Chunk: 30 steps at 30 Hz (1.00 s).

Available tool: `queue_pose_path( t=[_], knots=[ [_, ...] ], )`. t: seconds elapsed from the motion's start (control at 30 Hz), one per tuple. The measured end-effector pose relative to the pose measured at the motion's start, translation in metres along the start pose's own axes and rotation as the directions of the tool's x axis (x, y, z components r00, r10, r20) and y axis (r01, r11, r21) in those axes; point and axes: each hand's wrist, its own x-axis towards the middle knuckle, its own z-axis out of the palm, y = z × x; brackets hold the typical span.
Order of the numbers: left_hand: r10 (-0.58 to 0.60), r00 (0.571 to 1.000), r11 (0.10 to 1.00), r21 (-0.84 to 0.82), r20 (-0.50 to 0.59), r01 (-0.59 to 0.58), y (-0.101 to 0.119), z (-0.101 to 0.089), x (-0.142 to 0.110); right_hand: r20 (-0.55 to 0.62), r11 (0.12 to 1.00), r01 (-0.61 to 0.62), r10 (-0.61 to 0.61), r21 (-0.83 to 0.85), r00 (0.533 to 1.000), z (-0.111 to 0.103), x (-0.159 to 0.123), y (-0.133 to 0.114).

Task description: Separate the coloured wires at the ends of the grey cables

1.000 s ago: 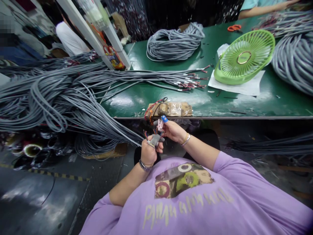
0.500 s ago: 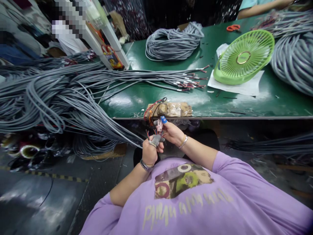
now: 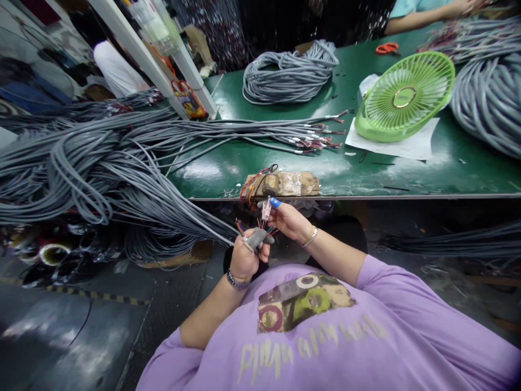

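My left hand (image 3: 245, 257) is closed round the end of a grey cable (image 3: 191, 220), with grey finger guards on it; coloured wire ends (image 3: 260, 224) fan out above the fist. My right hand (image 3: 287, 220), with a blue guard on one fingertip, pinches a small pinkish-white connector (image 3: 266, 208) just above those wires. Both hands hover below the front edge of the green table (image 3: 366, 174), in front of my purple shirt. The cable runs left into a big bundle of grey cables (image 3: 81, 163).
A taped block with red wires (image 3: 280, 183) sits at the table edge. Cut cables with stripped ends (image 3: 285, 133), a grey coil (image 3: 288, 73), a green fan (image 3: 402, 98) on paper, more coils (image 3: 488, 92) and orange scissors (image 3: 386, 48) lie on the table. Another person's arm (image 3: 423, 16) reaches in far right.
Barely anything has changed: my hands stay together at the cable end, shifting slightly, and the view has drifted a little.
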Motion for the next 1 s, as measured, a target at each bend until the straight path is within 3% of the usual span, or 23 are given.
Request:
queue_pose_path(
  t=[0.63, 0.83, 1.0],
  knots=[
    [-0.035, 0.999, 0.999, 0.012, -0.006, 0.035, -0.009, 0.000, 0.011, -0.039, 0.993, 0.037, -0.033, 0.113, 0.999, 0.006, 0.005, 0.005],
    [-0.028, 0.999, 0.999, 0.044, -0.024, 0.029, -0.008, 0.002, 0.004, -0.025, 0.989, -0.096, 0.100, 0.110, 0.995, 0.005, -0.001, 0.000],
    [0.007, 0.999, 0.996, 0.092, -0.037, -0.003, -0.009, -0.001, -0.005, 0.069, 0.984, -0.165, 0.160, 0.074, 0.985, -0.004, -0.006, -0.001]
  ],
)
